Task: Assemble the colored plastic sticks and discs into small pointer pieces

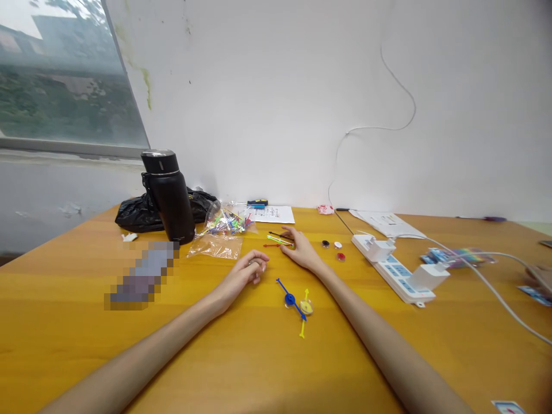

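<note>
My right hand [301, 251] rests on the table, its thumb and forefinger apart over the arrow-shaped plastic pointers. A black pointer [276, 234], a green pointer [276, 239] and a red pointer [271, 246] lie side by side, partly under those fingers. Loosely curled, my left hand [245, 270] lies to the left of them with nothing visible in it. Nearer me are a blue arrow spinner [290, 299] and a yellow arrow spinner [306, 307] on clear round bases, close together. Small black [325, 244], white [338, 245] and red [341, 257] round pieces sit beyond my right wrist.
A clear bag [228, 221] of colourful pointers lies beside a black flask [169, 198]. Behind are a black plastic bag [133, 214] and printed paper [276, 214]. At right, a white power strip [394, 273] trails cables. A blurred hand [541, 276] shows at the right edge.
</note>
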Available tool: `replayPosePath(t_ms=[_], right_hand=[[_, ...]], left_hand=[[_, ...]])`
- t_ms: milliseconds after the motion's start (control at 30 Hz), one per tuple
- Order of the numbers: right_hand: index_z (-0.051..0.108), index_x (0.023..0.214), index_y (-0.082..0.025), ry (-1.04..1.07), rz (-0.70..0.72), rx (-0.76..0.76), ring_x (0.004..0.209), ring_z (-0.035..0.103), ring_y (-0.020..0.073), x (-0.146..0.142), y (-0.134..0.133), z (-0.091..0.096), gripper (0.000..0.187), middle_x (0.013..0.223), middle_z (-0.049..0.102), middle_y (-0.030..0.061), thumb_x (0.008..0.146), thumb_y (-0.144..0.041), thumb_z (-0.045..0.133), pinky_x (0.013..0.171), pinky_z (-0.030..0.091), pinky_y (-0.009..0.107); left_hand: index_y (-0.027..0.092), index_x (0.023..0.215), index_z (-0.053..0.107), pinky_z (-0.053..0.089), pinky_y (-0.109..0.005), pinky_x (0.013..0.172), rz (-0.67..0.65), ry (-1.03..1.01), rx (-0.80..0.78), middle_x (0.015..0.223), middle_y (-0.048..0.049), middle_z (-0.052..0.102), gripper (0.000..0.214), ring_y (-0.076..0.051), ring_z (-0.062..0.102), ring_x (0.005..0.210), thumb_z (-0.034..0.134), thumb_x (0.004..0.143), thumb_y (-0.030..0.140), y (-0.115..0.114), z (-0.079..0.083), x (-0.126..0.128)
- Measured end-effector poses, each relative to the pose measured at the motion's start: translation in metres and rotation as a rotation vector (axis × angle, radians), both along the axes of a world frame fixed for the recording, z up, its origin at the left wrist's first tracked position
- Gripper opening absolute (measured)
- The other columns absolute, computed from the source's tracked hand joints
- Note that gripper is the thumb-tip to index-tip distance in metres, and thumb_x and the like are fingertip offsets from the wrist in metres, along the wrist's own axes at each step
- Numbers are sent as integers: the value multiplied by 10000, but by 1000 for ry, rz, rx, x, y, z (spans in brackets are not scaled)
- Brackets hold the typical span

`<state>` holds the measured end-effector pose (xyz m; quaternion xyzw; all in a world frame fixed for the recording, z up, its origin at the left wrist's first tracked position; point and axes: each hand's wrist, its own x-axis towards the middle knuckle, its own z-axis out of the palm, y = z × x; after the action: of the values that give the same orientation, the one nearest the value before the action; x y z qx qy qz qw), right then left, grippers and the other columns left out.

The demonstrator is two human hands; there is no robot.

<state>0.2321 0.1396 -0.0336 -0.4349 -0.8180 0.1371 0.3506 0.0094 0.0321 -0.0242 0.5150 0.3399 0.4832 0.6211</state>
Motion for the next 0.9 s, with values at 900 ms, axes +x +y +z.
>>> replayPosePath(t_ms=[900], right_hand=[[660,1084,-301,53,281,185,979,647,202,3,-180,101,161,1059,691,51,1000,-266,526,841,548,351]], left_hand=[[208,993,576,363,-258,640,77,550,338,781,16,514,154,-141,458,685,469,902,271,8,11,-4]])
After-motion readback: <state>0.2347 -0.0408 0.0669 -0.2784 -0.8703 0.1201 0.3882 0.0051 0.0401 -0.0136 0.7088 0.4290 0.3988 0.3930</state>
